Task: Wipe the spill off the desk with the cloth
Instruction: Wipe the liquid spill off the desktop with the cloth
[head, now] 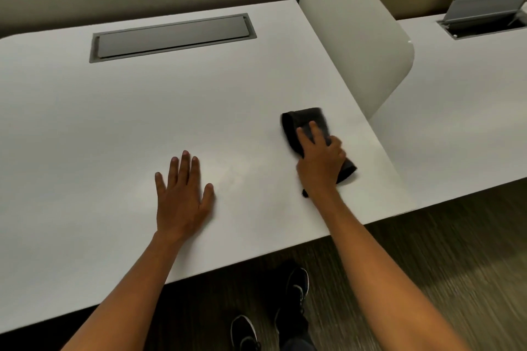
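While the left hand (182, 194) lies flat and released, the right hand (320, 161) presses the black cloth (306, 122) at three o'clock, near the desk (114, 122) edge.

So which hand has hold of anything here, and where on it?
The right hand presses the dark cloth to the desk, palm and fingers over its near half. The left hand lies flat, holding nothing.

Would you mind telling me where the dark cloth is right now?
The cloth lies on the desk under the right hand, near the divider panel.
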The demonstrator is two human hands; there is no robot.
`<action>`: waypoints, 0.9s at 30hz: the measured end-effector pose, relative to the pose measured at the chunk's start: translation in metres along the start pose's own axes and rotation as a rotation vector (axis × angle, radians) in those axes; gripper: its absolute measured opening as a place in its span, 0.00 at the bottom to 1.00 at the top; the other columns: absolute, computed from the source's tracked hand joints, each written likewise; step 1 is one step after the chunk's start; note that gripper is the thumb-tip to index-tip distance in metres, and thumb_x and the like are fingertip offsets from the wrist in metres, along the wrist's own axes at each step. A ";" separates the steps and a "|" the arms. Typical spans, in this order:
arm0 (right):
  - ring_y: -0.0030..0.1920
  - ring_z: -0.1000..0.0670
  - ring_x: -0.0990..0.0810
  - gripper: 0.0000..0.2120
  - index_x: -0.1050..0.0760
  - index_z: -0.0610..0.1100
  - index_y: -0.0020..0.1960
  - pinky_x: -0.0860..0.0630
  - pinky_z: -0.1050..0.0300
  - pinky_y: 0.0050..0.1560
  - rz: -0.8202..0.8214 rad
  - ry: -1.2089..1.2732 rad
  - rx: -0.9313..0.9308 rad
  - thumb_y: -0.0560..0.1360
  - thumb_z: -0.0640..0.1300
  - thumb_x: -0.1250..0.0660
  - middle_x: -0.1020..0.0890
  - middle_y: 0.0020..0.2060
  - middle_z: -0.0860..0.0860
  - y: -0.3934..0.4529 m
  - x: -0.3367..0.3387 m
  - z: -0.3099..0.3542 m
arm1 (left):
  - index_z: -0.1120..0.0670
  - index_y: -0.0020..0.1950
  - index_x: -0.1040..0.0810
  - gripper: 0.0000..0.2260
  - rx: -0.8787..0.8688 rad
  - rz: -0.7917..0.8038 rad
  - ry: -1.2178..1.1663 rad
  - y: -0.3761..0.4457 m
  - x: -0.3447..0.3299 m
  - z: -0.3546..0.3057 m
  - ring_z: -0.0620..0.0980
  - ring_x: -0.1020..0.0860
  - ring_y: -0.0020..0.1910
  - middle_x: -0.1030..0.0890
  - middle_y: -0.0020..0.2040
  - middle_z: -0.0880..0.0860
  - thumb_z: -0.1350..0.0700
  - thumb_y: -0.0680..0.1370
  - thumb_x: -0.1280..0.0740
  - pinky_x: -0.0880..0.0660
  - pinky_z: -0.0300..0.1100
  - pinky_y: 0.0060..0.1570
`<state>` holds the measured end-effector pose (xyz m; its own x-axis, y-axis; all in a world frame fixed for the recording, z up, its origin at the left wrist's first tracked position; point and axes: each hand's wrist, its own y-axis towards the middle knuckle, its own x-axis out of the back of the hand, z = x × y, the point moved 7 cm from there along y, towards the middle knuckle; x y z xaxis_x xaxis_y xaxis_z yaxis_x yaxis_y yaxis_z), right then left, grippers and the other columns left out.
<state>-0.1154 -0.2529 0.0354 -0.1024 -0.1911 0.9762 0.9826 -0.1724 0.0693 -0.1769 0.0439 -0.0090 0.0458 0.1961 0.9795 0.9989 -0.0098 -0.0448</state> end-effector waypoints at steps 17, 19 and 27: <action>0.60 0.39 0.29 0.42 0.30 0.54 0.72 0.26 0.44 0.51 -0.100 -0.062 0.103 0.61 0.35 0.24 0.31 0.73 0.49 -0.108 0.014 -0.044 | 0.57 0.81 0.44 0.35 0.005 -0.002 0.013 -0.001 0.004 -0.002 0.57 0.50 0.81 0.48 0.83 0.56 0.39 0.79 0.55 0.51 0.66 0.74; 0.59 0.38 0.29 0.41 0.29 0.53 0.71 0.26 0.43 0.50 -0.113 -0.081 0.023 0.61 0.35 0.24 0.31 0.73 0.48 -0.090 0.021 -0.075 | 0.57 0.81 0.44 0.35 0.002 -0.002 0.013 -0.001 0.004 -0.002 0.58 0.49 0.81 0.47 0.82 0.56 0.39 0.79 0.55 0.50 0.66 0.74; 0.62 0.35 0.32 0.33 0.32 0.54 0.73 0.31 0.38 0.57 -0.098 -0.092 -0.164 0.71 0.38 0.28 0.35 0.76 0.49 -0.032 0.023 -0.139 | 0.57 0.81 0.43 0.34 -0.001 -0.010 0.015 0.000 0.002 -0.001 0.58 0.48 0.81 0.47 0.82 0.56 0.39 0.79 0.54 0.49 0.66 0.74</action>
<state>-0.1707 -0.3857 0.0272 -0.1746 -0.0778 0.9816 0.9295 -0.3420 0.1382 -0.1772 0.0433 -0.0064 0.0359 0.1815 0.9827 0.9994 -0.0088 -0.0348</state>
